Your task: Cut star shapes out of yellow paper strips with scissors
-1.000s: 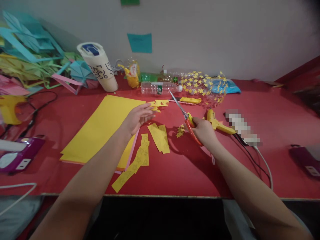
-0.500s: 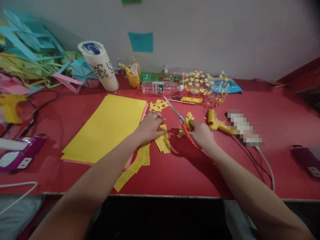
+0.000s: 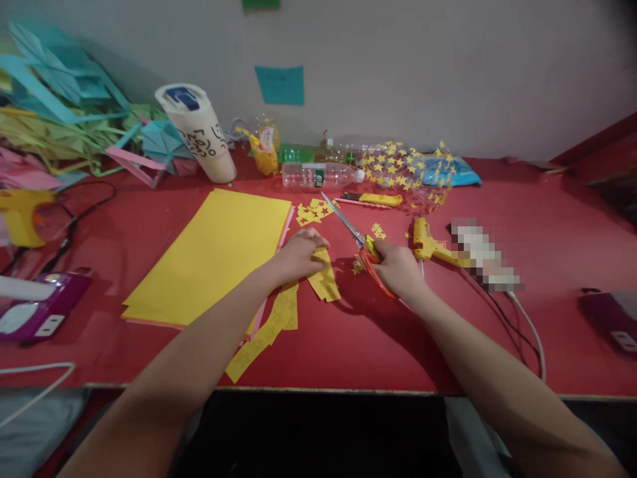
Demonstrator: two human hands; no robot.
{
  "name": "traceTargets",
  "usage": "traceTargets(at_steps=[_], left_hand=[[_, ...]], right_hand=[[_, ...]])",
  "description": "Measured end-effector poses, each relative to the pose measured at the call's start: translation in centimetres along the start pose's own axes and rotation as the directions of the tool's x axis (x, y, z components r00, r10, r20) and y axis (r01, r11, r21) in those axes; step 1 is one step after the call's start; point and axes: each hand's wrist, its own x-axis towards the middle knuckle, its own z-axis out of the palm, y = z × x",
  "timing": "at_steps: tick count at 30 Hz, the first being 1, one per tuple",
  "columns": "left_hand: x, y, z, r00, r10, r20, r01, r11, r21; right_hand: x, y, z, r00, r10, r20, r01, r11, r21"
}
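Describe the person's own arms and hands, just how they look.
The left hand and right hand are ungloved, with no watch or bracelet visible at either wrist. Both forearms are bare; whether sleeves start higher up is unclear.

Left fingers [image 3: 318, 239] in a downward curl, right fingers [image 3: 383, 248] in a grip

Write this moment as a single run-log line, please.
left hand: over yellow strips | right hand: gripping scissors | nearby: yellow paper stack, small yellow stars, glue gun
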Motion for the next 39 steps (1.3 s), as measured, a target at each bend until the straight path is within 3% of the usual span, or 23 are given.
traceTargets(at_steps=[6, 11, 17, 25, 28, 31, 33, 36, 39], left_hand=[[0.0, 0.0, -0.2, 0.998, -0.011, -0.060, 0.008, 0.999, -0.048], [-0.4, -0.2, -0.7, 1.000, -0.008, -0.010, 0.006, 0.989, -0.145], [-0.9, -0.2, -1.5, 0.989, 0.009, 0.150, -0.005, 1.000, -0.027], [-0.5, -0.5, -1.3, 0.991, -0.082, 0.110, 0.102, 0.977, -0.185], [-0.6, -0.3, -1.7, 0.991, -0.113, 0.071, 0.133, 0.895, -0.427], [-0.7, 0.2, -2.0, 0.980, -0.194, 0.032, 0.164, 0.714, -0.681], [-0.8, 0.4, -2.0, 0.974, -0.224, -0.019, 0.130, 0.632, -0.764], [-0.7, 0.3, -2.0, 0.963, -0.242, -0.116, 0.052, 0.592, -0.804], [-0.7, 0.1, -2.1, 0.960, -0.226, -0.167, 0.014, 0.633, -0.774]], right_hand=[[0.0, 0.0, 0.0, 1.000, -0.001, 0.016, 0.001, 1.000, 0.012], [-0.1, -0.2, -0.1, 1.000, 0.001, 0.021, -0.001, 1.000, 0.028], [-0.3, -0.3, -0.1, 1.000, -0.010, 0.013, 0.009, 1.000, 0.023], [-0.1, 0.1, 0.1, 1.000, -0.014, -0.006, 0.015, 0.996, 0.087], [-0.2, 0.0, 0.0, 0.998, -0.026, 0.058, 0.010, 0.966, 0.259], [-0.5, -0.4, -0.4, 0.977, -0.026, 0.210, -0.082, 0.870, 0.487], [-0.7, -0.8, -0.6, 0.959, -0.019, 0.284, -0.155, 0.802, 0.577], [-0.9, -1.0, -0.8, 0.953, -0.007, 0.302, -0.196, 0.747, 0.635], [-0.9, -1.0, -0.8, 0.968, 0.006, 0.251, -0.176, 0.728, 0.662]])
